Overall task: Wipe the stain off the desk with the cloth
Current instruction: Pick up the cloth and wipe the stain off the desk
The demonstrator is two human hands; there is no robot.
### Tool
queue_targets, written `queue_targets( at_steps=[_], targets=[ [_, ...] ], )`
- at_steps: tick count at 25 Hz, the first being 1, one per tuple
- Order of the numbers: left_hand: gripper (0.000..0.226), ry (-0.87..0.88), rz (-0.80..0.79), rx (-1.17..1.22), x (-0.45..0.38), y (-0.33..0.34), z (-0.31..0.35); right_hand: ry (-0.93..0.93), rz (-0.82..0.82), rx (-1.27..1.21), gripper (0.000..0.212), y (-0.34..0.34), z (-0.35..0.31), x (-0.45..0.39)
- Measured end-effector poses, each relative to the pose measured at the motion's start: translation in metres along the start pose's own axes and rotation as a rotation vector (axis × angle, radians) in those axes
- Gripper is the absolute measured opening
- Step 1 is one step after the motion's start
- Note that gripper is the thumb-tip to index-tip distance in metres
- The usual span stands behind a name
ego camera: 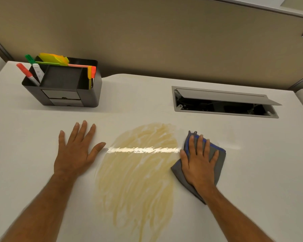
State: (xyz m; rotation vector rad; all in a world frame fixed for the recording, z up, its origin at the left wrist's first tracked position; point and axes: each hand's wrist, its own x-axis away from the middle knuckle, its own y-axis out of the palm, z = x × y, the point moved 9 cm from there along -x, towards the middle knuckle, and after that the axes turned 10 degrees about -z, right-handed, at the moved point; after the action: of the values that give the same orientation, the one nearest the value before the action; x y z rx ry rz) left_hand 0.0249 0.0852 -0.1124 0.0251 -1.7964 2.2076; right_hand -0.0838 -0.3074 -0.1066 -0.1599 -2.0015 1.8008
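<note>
A wide yellowish-brown stain (136, 175) is smeared in streaks across the middle of the white desk (252, 172), with a bright glare line crossing its upper part. My right hand (198, 161) lies flat with spread fingers on a folded grey cloth with a blue edge (219, 159), pressing it on the desk just right of the stain. My left hand (77, 149) rests flat on the desk to the left of the stain, fingers apart, holding nothing.
A black desk organiser (63, 84) with markers and highlighters stands at the back left. An open cable hatch (224, 103) is set into the desk at the back right. A beige partition wall (164, 41) closes off the rear.
</note>
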Motion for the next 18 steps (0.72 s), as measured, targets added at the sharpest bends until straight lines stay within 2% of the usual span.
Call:
queue_targets(
  at_steps=[5,9,12,18],
  targets=[
    [0.084,0.002,0.006,-0.001,-0.001,0.001,-0.001,-0.116,-0.009,0.032,0.065,-0.015,-0.024,-0.060],
    [0.083,0.006,0.021,-0.009,-0.002,0.001,-0.001,-0.312,-0.062,0.125,0.063,-0.020,-0.048,-0.088],
    [0.085,0.012,0.020,-0.007,-0.002,0.001,-0.001,-0.476,-0.091,0.166,0.063,-0.022,-0.062,-0.094],
    [0.086,0.012,0.015,0.019,-0.002,0.001,-0.002,-0.676,-0.083,0.184,0.064,-0.019,-0.070,-0.077]
  ],
)
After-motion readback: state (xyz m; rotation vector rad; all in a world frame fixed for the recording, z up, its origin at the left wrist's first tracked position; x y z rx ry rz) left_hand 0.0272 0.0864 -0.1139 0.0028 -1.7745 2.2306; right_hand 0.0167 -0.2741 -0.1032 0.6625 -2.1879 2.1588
